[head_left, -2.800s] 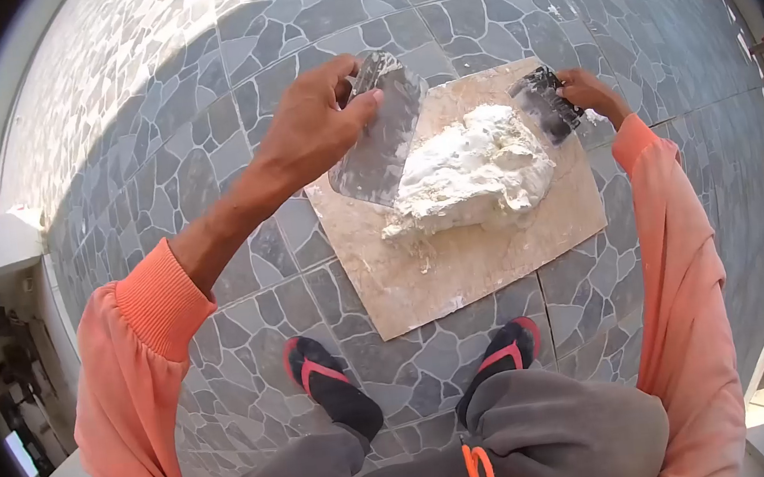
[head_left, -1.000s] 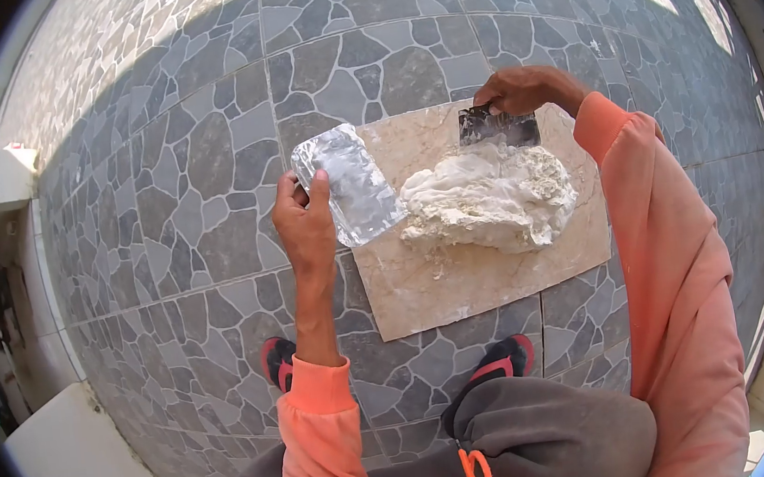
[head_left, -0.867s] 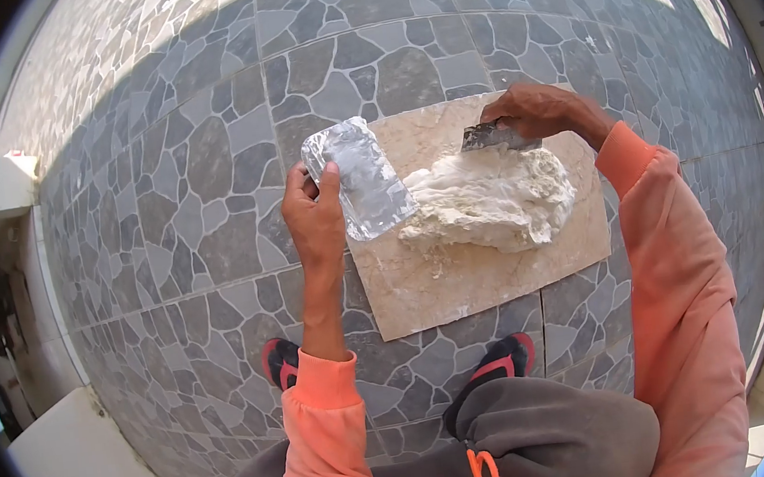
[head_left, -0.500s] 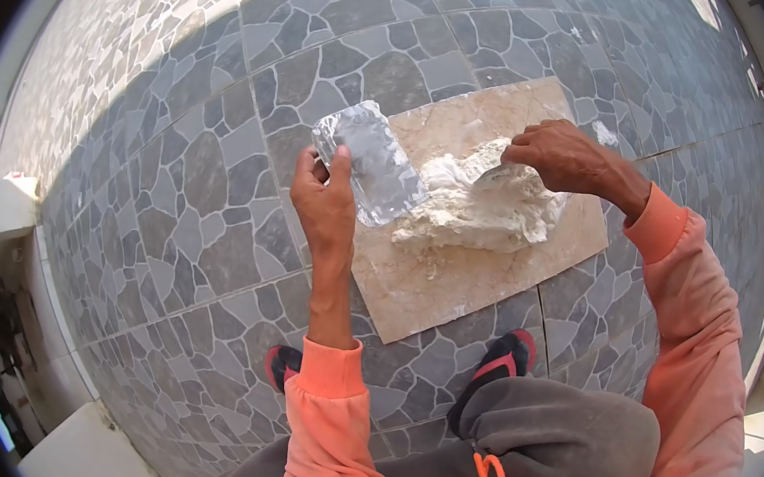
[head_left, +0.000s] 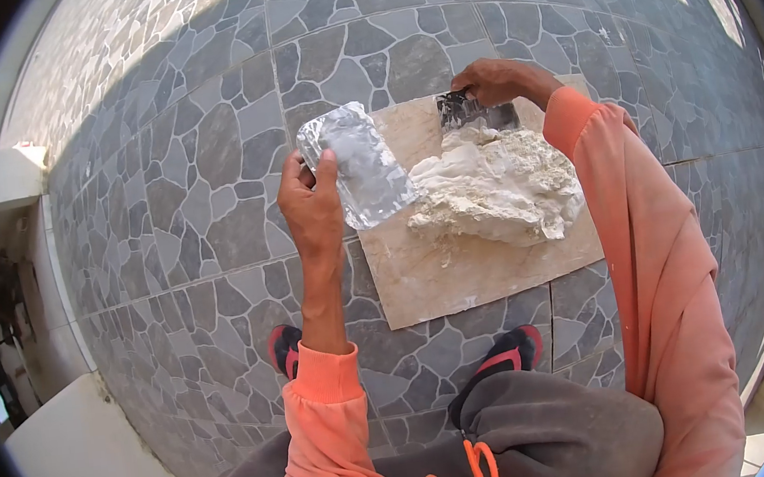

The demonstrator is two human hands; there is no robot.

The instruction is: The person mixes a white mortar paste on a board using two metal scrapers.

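Note:
My left hand (head_left: pixel 311 199) grips a flat grey rectangular plate (head_left: pixel 361 168) by its left edge, thumb on top. White paste is smeared over the plate and along its rim. My right hand (head_left: pixel 498 82) is closed on a dark, flat scraper (head_left: pixel 479 115), streaked white, at the far side of a heap of white putty-like paste (head_left: pixel 497 184). The scraper's lower edge meets the heap. Under the paste lies a beige tile (head_left: pixel 434 291), and the plate's lower right corner overlaps the tile's left side.
Grey stone-patterned floor (head_left: pixel 204 229) surrounds the tile. My sandalled feet, with one sandal (head_left: pixel 510 351) near the tile's front edge, stand close by. A pale low wall (head_left: pixel 88 456) is at the left.
My right hand has moved up and left from the heap's right side to its far edge, bringing the scraper's dark face into view. My left hand still holds the plate, slightly shifted.

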